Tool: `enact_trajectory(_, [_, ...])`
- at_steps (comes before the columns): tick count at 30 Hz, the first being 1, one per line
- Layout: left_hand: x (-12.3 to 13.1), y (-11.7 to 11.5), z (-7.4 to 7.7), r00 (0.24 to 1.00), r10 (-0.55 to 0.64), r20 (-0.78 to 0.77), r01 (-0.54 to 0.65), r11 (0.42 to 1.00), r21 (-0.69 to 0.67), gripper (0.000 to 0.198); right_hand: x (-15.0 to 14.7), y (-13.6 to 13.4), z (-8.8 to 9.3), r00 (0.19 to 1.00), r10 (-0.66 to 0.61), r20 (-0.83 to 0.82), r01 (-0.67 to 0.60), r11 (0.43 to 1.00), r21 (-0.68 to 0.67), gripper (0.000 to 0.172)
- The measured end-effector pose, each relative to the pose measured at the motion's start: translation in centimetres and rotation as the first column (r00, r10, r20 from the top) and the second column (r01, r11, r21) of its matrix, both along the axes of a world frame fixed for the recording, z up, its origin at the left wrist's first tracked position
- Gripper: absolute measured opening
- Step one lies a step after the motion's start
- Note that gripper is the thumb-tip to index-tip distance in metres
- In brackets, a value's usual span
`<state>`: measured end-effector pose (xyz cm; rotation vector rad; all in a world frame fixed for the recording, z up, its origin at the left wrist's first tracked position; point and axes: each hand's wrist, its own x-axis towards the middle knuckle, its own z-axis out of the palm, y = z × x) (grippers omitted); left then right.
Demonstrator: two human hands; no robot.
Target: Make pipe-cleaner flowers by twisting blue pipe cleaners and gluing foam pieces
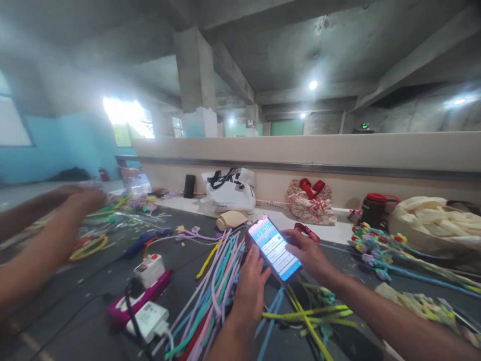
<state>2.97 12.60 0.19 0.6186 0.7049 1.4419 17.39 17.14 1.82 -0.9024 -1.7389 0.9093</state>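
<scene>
A smartphone (pixel 277 254) with its screen lit, showing 17:20 and several notification boxes, is tilted above the dark table in the middle of the view. My left hand (pixel 251 278) grips its lower left edge. Fingers of my right hand (pixel 308 251) are closed on the right edge, the thumb near the screen. Left of the phone lies a bundle of fuzzy pipe cleaners (pixel 214 291) in purple, blue, teal and pink. Under my wrists are yellow pipe cleaners (pixel 306 316) and blue ones.
At left, another person's hands (pixel 88 196) work, blurred, over loose craft pieces. A purple power strip (pixel 161 286) holds white chargers and cables. Behind stand a white bag (pixel 230 191), a red-patterned bag (pixel 311 203) and a dark bottle (pixel 372 210). Pipe-cleaner flowers (pixel 372 245) lie right.
</scene>
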Motion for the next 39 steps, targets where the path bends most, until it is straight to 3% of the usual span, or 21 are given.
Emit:
enact_trajectory(10, [0.3,0.4,0.3,1.000,0.028,-0.003,-0.028,0.995,-0.095,0.051,0.7,0.2,-0.5,0.998,-0.061,0.021,0.061,0.998,-0.006,0.027])
enact_trajectory(33, [1.3,0.1,-0.2,0.999,0.000,-0.051,-0.002,0.999,-0.043,0.044,1.3,-0.2,-1.2,0.996,-0.037,-0.080,0.034,0.999,-0.041,0.032])
enact_trajectory(39, [1.3,0.5,-1.0,0.992,0.013,-0.123,-0.017,0.999,-0.034,0.043,1.7,-0.2,-1.6,0.994,-0.096,-0.061,0.093,0.995,-0.045,0.030])
